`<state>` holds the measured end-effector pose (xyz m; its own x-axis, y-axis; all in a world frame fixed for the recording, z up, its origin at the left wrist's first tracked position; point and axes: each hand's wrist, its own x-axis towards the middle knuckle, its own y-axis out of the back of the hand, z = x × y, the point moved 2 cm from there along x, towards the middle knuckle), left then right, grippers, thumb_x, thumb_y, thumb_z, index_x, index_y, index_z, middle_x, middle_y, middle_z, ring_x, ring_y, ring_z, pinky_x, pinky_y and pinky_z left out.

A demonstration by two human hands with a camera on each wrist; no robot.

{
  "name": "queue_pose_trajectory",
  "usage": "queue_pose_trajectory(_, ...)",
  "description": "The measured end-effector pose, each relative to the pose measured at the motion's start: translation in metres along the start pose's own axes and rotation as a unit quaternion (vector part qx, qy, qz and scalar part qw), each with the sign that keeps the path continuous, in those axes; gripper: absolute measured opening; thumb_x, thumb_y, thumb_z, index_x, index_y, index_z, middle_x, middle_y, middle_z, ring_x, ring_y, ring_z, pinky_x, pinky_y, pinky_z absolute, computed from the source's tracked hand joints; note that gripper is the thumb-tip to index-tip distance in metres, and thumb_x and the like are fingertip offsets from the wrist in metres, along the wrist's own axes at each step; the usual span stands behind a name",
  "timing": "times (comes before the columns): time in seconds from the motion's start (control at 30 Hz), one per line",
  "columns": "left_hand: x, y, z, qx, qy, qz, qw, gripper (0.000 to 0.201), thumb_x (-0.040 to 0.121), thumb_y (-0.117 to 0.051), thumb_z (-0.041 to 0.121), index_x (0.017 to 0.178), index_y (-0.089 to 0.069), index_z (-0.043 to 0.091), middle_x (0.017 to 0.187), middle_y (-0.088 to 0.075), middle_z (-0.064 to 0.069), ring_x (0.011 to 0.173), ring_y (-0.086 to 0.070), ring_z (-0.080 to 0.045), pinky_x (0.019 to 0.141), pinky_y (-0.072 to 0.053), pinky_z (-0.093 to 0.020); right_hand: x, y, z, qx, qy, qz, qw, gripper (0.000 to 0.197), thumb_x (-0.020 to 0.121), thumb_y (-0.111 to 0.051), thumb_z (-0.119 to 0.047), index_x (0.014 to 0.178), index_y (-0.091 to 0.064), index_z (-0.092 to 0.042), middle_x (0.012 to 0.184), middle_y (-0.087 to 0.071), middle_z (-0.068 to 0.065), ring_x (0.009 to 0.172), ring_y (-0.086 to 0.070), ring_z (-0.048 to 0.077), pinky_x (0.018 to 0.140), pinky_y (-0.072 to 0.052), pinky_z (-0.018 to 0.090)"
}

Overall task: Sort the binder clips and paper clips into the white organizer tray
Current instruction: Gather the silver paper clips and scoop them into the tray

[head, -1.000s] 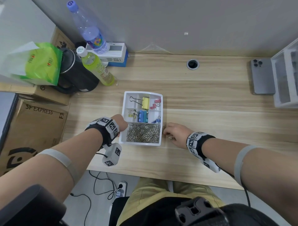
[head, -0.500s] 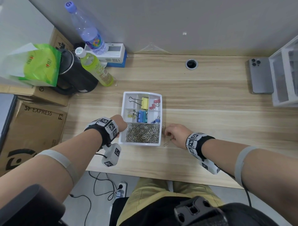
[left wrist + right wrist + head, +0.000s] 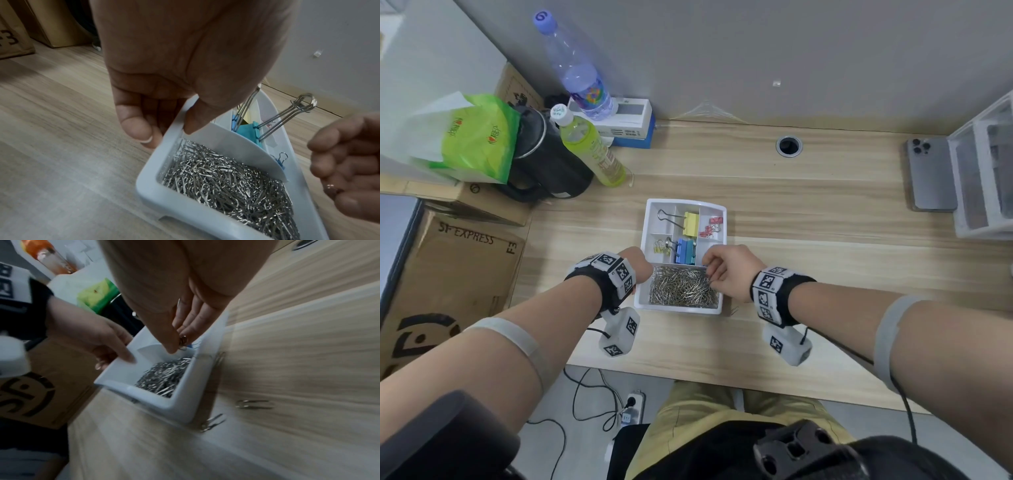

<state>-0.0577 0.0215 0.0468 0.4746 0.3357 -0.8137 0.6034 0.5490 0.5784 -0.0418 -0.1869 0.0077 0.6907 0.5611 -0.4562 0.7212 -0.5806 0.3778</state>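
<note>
Sitting mid-desk (image 3: 808, 212), the tray (image 3: 717, 310) holds a heap of paper clips (image 3: 681, 287) in its near compartment and binder clips (image 3: 685, 250) in the far ones. The left hand (image 3: 637, 263) pinches the tray's left wall, thumb inside and fingers outside. The right hand (image 3: 729, 270) hovers over the heap's right end, fingertips (image 3: 186, 331) pinching a small clip (image 3: 183, 339). Loose clips (image 3: 254, 404) lie on the desk just right of the tray.

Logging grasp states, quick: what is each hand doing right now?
Left hand: grips the white tray rim.
Right hand: pinches paper clips over the tray.
</note>
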Motion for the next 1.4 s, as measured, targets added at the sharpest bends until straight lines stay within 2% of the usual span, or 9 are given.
queue_pose_trajectory(0.17,-0.001,0.001,-0.001,0.009,-0.004,-0.003,1.0,0.023,0.09,-0.037,-0.002,0.069,-0.038,0.007,0.053,-0.04,-0.011,0.044,-0.037,-0.021,0.045,-0.03,-0.025,0.0,-0.029,-0.018,-0.039,0.059,-0.028,0.997,0.031,0.08,-0.077,-0.01,0.109,-0.065,-0.014,0.097,-0.068,0.0,0.083,-0.066,0.013,0.079,-0.056,0.022)
queue_pose_trajectory(0.3,0.001,0.004,-0.006,0.012,0.0,-0.013,1.0,0.019,0.09,-0.036,-0.003,0.074,-0.039,0.007,0.053,-0.036,-0.009,0.043,-0.035,-0.02,0.044,-0.028,-0.025,-0.001,-0.012,-0.011,-0.096,0.047,0.021,0.994,0.021,0.088,-0.07,-0.024,0.109,-0.067,-0.021,0.093,-0.068,-0.009,0.082,-0.065,0.006,0.079,-0.057,0.023)
queue_pose_trajectory(0.4,0.002,0.007,-0.012,0.012,0.011,-0.014,1.0,0.014,0.09,-0.037,-0.001,0.079,-0.042,0.005,0.055,-0.038,-0.01,0.045,-0.036,-0.02,0.044,-0.029,-0.025,-0.001,0.019,0.008,-0.133,-0.001,0.068,0.989,0.012,0.09,-0.061,-0.02,0.099,-0.064,-0.026,0.087,-0.066,-0.012,0.077,-0.064,0.007,0.071,-0.055,0.023)
queue_pose_trajectory(0.57,0.006,0.011,-0.021,0.015,0.021,-0.014,1.0,0.017,0.089,-0.036,-0.003,0.075,-0.04,0.006,0.054,-0.036,-0.008,0.043,-0.033,-0.02,0.043,-0.028,-0.024,0.001,0.051,0.049,-0.246,-0.042,0.038,0.968,0.023,0.089,-0.056,-0.012,0.107,-0.069,-0.019,0.101,-0.069,0.0,0.093,-0.064,0.022,0.084,-0.052,0.033)
queue_pose_trajectory(0.73,0.006,0.011,-0.02,0.023,0.022,-0.003,0.999,0.022,0.091,-0.037,-0.001,0.072,-0.04,0.007,0.054,-0.042,-0.012,0.043,-0.037,-0.021,0.042,-0.029,-0.026,0.01,0.035,0.049,-0.265,-0.01,0.004,0.964,0.026,0.091,-0.054,-0.013,0.113,-0.068,-0.016,0.111,-0.063,0.005,0.103,-0.059,0.024,0.088,-0.047,0.032)
queue_pose_trajectory(0.87,0.009,0.009,-0.022,0.018,0.023,0.002,1.0,0.02,0.091,-0.038,0.0,0.072,-0.04,0.007,0.054,-0.043,-0.012,0.044,-0.038,-0.022,0.043,-0.03,-0.025,0.02,0.019,0.047,-0.271,-0.01,-0.02,0.962,0.022,0.088,-0.059,-0.01,0.108,-0.07,-0.011,0.109,-0.061,0.008,0.103,-0.06,0.028,0.09,-0.047,0.034)
queue_pose_trajectory(1.1,0.013,0.009,-0.023,-0.003,0.024,-0.008,1.0,0.018,0.09,-0.038,-0.001,0.073,-0.04,0.005,0.056,-0.046,-0.015,0.045,-0.042,-0.024,0.044,-0.034,-0.027,0.017,-0.001,0.04,-0.276,0.022,-0.054,0.959,0.033,0.083,-0.071,-0.025,0.115,-0.068,-0.015,0.113,-0.057,0.003,0.102,-0.057,0.021,0.089,-0.044,0.028)
queue_pose_trajectory(1.2,0.014,0.009,-0.024,0.0,0.025,-0.009,1.0,0.019,0.089,-0.037,-0.003,0.072,-0.039,0.006,0.054,-0.045,-0.014,0.044,-0.041,-0.024,0.043,-0.033,-0.027,0.015,-0.005,0.04,-0.293,0.029,-0.063,0.954,0.024,0.086,-0.068,-0.018,0.11,-0.07,-0.015,0.113,-0.057,0.003,0.102,-0.058,0.023,0.09,-0.047,0.032)
queue_pose_trajectory(1.4,0.016,0.009,-0.024,-0.001,0.026,-0.012,1.0,0.018,0.089,-0.036,-0.003,0.074,-0.038,0.007,0.053,-0.041,-0.013,0.042,-0.038,-0.023,0.043,-0.03,-0.025,0.01,0.003,0.046,-0.294,0.02,-0.083,0.952,0.024,0.089,-0.056,-0.006,0.104,-0.074,-0.014,0.113,-0.059,0.001,0.103,-0.059,0.023,0.082,-0.042,0.025)
